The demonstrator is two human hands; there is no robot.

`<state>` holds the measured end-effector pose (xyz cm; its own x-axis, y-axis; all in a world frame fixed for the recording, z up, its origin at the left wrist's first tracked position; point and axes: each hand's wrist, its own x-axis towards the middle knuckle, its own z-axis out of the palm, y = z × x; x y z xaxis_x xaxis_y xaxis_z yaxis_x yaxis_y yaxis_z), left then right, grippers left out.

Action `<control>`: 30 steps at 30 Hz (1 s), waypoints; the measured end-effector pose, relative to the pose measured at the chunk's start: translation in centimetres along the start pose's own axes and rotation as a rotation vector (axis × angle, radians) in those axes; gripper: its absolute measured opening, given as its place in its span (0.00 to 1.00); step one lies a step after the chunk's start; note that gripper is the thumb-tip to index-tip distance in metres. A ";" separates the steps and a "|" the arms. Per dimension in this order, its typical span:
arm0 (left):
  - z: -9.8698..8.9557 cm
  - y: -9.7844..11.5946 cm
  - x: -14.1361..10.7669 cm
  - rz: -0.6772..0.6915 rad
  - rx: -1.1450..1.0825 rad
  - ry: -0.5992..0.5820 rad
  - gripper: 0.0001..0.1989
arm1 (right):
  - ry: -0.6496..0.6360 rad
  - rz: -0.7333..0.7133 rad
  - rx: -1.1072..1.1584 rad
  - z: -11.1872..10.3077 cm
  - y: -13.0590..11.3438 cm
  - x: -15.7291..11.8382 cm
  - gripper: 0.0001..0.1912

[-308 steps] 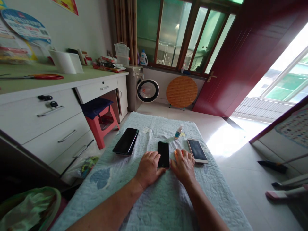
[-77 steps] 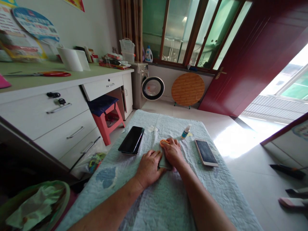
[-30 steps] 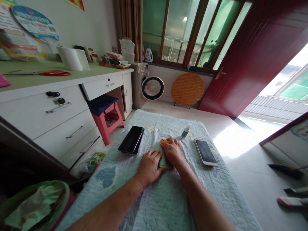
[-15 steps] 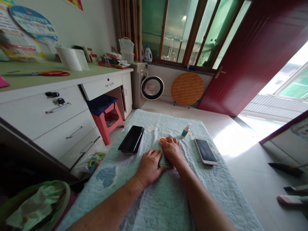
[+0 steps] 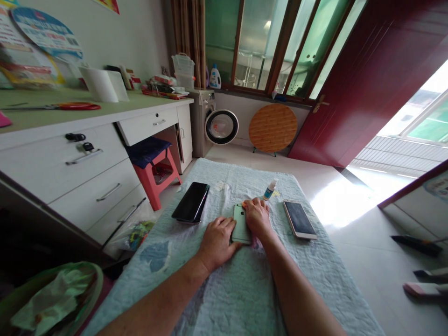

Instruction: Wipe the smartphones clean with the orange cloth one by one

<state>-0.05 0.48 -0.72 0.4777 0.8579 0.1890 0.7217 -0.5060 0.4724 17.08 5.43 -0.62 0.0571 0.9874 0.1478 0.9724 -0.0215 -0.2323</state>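
Pale green phone (image 5: 241,231) lies back up between your two hands, in the middle of the quilt-covered table (image 5: 238,298) that spreads out before you. Beyond the table's far left corner you have a washing machine (image 5: 200,126), its round door open, and nearer on the left a red stool (image 5: 149,186) with a dark blue seat. Your left hand (image 5: 216,239) has its grip closed on the phone's near left corner, fingers along the left edge and thumb at the near edge. Your right hand (image 5: 258,217) lies against the phone's right edge, fingers bent. Well to the left, a black phone (image 5: 191,201) lies on another flat device; right of your hands, a white phone (image 5: 299,219) rests screen up. A small bottle (image 5: 269,190) stands just beyond your right hand. Smallest is the orange cloth (image 5: 244,204), mostly hidden, which your right grip pinches beneath its fingers at the phone's far right corner.
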 end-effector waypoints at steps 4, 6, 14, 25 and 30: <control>-0.2 0.0 0.0 -0.003 -0.007 -0.014 0.27 | 0.000 0.042 0.001 0.1 0.2 0.1 0.17; -0.2 -0.1 0.1 0.004 -0.011 -0.016 0.27 | 0.001 0.042 0.011 0.1 0.3 0.1 0.17; -0.1 -0.4 0.1 0.016 -0.010 -0.036 0.27 | -0.030 0.011 0.080 0.1 0.2 0.1 0.18; -0.1 -0.2 0.1 0.037 0.001 -0.033 0.27 | -0.064 -0.045 0.097 0.0 -0.7 0.1 0.16; 0.2 -0.4 0.0 0.039 0.010 -0.026 0.29 | -0.078 -0.045 0.098 -0.1 -0.7 -0.1 0.16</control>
<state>-0.20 0.68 -1.03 0.5179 0.8353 0.1846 0.7073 -0.5396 0.4567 16.42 5.32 -0.37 -0.0076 0.9962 0.0864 0.9465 0.0351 -0.3209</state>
